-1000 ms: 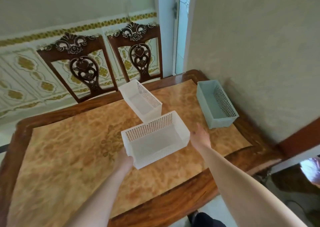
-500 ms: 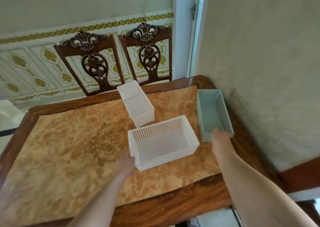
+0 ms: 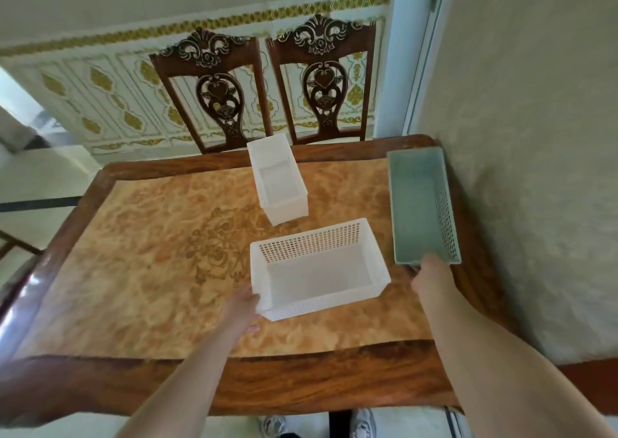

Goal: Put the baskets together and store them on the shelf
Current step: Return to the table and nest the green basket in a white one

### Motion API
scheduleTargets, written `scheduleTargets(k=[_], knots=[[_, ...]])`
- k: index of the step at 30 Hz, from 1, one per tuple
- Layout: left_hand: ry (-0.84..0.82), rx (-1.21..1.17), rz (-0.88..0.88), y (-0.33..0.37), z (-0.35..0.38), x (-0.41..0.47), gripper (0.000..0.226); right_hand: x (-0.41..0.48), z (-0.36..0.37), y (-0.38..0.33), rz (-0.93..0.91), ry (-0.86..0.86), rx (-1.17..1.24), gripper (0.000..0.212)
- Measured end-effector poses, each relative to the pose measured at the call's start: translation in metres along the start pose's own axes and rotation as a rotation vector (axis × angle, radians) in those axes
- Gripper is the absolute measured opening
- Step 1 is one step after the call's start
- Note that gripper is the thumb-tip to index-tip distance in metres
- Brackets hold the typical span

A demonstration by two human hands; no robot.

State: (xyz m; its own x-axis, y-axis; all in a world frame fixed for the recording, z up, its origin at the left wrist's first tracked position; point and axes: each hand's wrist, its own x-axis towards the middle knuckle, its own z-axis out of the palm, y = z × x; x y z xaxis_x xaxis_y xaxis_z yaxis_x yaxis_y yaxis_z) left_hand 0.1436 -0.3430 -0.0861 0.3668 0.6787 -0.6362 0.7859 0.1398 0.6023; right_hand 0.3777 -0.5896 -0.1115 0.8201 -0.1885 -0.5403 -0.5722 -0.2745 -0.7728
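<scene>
Baskets: three sit apart on the bench, none inside another.
Left hand [image 3: 242, 307]: it holds the near left corner of the big white basket [image 3: 319, 268]; the fingers are tucked round the corner, partly hidden.
Right hand [image 3: 431, 278]: it is on the near end of the green basket [image 3: 419, 205]; its fingers are hidden under that end, so I cannot tell how tight the hold is.
Big white basket: near the front middle of the bench, open side up, with small holes in its walls.
Green basket: long and thin, along the right side of the bench, close to the wall.
Small white basket [image 3: 277, 178]: further back, in the middle, near the two chairs [image 3: 264, 86].
Bench [image 3: 133, 237]: brown wood rim with a yellow swirly top.
Shoes [image 3: 363, 422]: seen on the floor below the front edge.
</scene>
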Motion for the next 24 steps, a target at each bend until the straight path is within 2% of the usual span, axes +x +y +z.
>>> scheduleTargets(k=[1,3,4,7,10,13,15,20,24], knots=[[0.003,-0.012,0.001,0.001,0.001,0.001,0.047,0.001,-0.002,-0.007,0.047,0.029,0.182,0.026],[-0.004,-0.029,0.001,0.004,0.003,-0.001,0.045,0.0,-0.002,-0.023,0.143,-0.018,0.651,0.046],[-0.007,-0.03,0.001,0.006,0.004,-0.002,0.045,0.0,-0.003,-0.033,0.139,-0.003,0.762,0.05],[-0.019,-0.053,-0.007,0.007,0.006,-0.001,0.046,-0.006,-0.007,-0.06,-0.026,-0.123,0.536,0.05],[-0.066,-0.05,-0.004,0.007,0.008,0.001,0.044,-0.028,-0.007,-0.075,-0.154,-0.425,0.174,0.034],[-0.125,-0.011,0.006,0.009,0.008,0.001,0.046,-0.038,0.004,-0.071,-0.148,-0.566,0.047,0.026],[-0.15,0.029,0.023,0.011,0.006,0.001,0.05,-0.037,0.011,-0.064,-0.171,-0.529,-0.04,0.028],[-0.182,0.177,0.122,0.009,0.004,-0.001,0.047,-0.023,0.01,-0.06,-0.349,-0.331,-0.476,0.031],[-0.196,0.148,0.122,0.006,0.004,0.0,0.046,-0.017,0.005,-0.062,-0.392,-0.298,-0.538,0.031]])
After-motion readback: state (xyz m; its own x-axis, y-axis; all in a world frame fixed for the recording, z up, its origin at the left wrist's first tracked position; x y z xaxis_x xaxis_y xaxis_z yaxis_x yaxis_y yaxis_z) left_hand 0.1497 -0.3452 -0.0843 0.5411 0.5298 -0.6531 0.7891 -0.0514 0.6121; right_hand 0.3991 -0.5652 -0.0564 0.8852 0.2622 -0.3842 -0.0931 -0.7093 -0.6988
